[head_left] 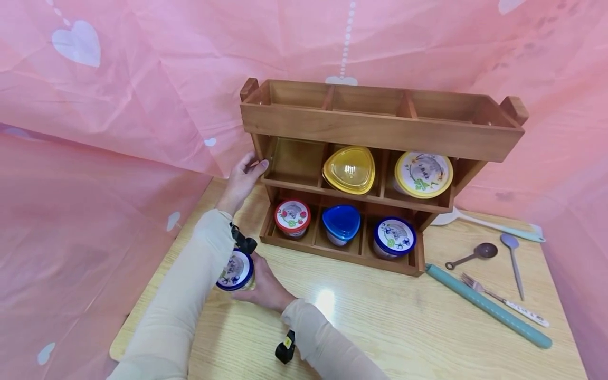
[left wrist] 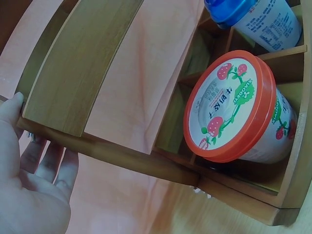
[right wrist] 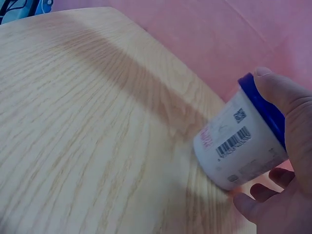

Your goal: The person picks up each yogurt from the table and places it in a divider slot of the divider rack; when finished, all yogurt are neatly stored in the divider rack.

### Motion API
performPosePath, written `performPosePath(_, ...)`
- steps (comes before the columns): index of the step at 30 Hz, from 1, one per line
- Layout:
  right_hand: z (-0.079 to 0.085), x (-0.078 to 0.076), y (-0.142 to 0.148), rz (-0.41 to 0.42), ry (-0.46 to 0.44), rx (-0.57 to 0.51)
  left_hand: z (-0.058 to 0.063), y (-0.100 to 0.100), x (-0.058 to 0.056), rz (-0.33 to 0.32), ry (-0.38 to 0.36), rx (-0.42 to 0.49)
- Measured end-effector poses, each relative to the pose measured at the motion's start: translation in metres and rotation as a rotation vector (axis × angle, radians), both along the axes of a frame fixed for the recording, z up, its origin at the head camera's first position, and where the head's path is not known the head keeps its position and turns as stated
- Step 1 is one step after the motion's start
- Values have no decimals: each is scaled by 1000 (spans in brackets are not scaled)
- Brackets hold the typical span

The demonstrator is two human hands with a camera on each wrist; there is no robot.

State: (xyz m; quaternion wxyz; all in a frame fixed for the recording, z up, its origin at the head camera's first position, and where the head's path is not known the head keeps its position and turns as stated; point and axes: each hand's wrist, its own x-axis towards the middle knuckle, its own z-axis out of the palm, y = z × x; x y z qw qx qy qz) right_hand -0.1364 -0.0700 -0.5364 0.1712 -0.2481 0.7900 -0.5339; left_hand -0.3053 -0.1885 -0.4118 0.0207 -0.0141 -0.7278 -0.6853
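At the left end of a wooden shelf rack (head_left: 380, 136), my left hand (head_left: 241, 182) grips the side at the middle tier. In the left wrist view its thumb and fingers lie on either side of the wooden edge. My right hand (head_left: 266, 285) holds a white tub (right wrist: 234, 146) with a dark blue lid (head_left: 236, 269), low over the table and partly behind the left forearm. Whether its base touches the table I cannot tell. The middle tier bears a yellow triangular-lidded container (head_left: 350, 170) and a yellow-lidded tub (head_left: 424, 174); its left compartment holds nothing.
On the bottom tier stand a red-lidded tub (head_left: 292, 216), a blue triangular-lidded container (head_left: 341, 222) and a blue-lidded tub (head_left: 394, 236). To the right lie a teal rod (head_left: 489, 306), a fork (head_left: 503, 302), a measuring spoon (head_left: 475, 254), a grey spoon (head_left: 514, 261) and a white-and-teal utensil (head_left: 489, 222).
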Motion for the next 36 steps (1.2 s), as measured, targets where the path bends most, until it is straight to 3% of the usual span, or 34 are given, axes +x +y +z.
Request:
performPosePath(4, -1, 0, -5, -10, -24, -18, 0, 0, 0, -3, -1, 11)
performPosePath(11, -3, -3, -9, -32, 10, -17, 1, -1, 0, -13, -23, 15)
performPosePath(21, -1, 0, -5, -98, -70, -26, 2, -2, 0, -19, -33, 1)
performPosePath(30, -2, 6, 13, -157, -60, -56, 1, -3, 1, 4, -28, -45)
performPosePath(36, 4, 11, 36, -205, -111, -76, 2, -3, 1, -2, -36, -69)
